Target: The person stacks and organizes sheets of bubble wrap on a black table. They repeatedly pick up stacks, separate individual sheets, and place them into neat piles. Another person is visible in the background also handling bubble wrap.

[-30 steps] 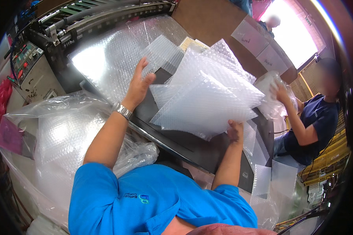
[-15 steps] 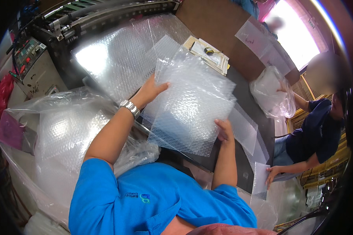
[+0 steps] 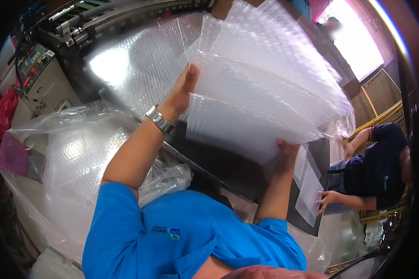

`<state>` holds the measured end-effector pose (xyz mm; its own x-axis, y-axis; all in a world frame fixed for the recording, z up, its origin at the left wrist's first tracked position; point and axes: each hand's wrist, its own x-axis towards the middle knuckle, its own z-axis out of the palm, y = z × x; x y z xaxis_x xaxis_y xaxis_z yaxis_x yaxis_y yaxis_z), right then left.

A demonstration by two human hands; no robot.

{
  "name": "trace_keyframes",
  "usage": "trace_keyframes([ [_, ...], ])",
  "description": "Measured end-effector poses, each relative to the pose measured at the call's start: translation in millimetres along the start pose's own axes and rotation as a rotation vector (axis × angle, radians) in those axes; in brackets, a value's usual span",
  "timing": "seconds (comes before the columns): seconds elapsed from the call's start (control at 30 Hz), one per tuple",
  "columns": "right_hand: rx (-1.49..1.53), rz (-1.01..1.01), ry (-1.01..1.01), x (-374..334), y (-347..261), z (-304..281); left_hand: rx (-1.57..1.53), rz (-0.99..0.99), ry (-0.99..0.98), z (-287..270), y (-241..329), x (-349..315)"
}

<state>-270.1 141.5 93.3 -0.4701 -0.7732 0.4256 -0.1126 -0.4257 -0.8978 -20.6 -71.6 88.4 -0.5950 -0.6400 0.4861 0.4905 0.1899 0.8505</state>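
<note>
Several clear bubble-wrap sheets (image 3: 265, 88), fanned into an overlapping stack, are held up in the air above the dark worktable (image 3: 219, 167), tilted so their far ends rise toward the upper right; the left hand (image 3: 184, 90) lies flat against the stack's left edge, thumb pointing up and the fingers hidden behind the plastic, so it grips the sheets there; a metal wristwatch (image 3: 159, 119) sits on that wrist; the right hand (image 3: 286, 151) is closed on the lower edge of the stack from beneath, only thumb and knuckles showing. Behind the stack a wide web of bubble wrap (image 3: 139, 69) slopes down from a machine with rollers (image 3: 111, 16); a control panel (image 3: 32, 58) stands at the far left. Near the person's left elbow is a large clear plastic bag (image 3: 65, 158) stuffed with more wrap. At right, a co-worker in dark blue (image 3: 381, 167) rests a hand (image 3: 328, 197) on a separate sheet (image 3: 307, 190) lying at the table's edge.
</note>
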Motion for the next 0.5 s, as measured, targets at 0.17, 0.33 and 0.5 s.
trace_keyframes([
  [0.17,-0.091,0.227,-0.125,5.5,56.0,-63.2,0.098,0.124,-0.019,9.0,10.1,-12.2],
  [0.33,0.131,0.163,-0.029,-4.3,46.6,-7.2,-0.010,-0.060,-0.023,0.7,-31.0,-22.0],
  [0.5,0.081,0.155,-0.055,-3.3,34.9,-27.7,-0.191,-0.005,0.080,22.7,0.8,-26.7],
])
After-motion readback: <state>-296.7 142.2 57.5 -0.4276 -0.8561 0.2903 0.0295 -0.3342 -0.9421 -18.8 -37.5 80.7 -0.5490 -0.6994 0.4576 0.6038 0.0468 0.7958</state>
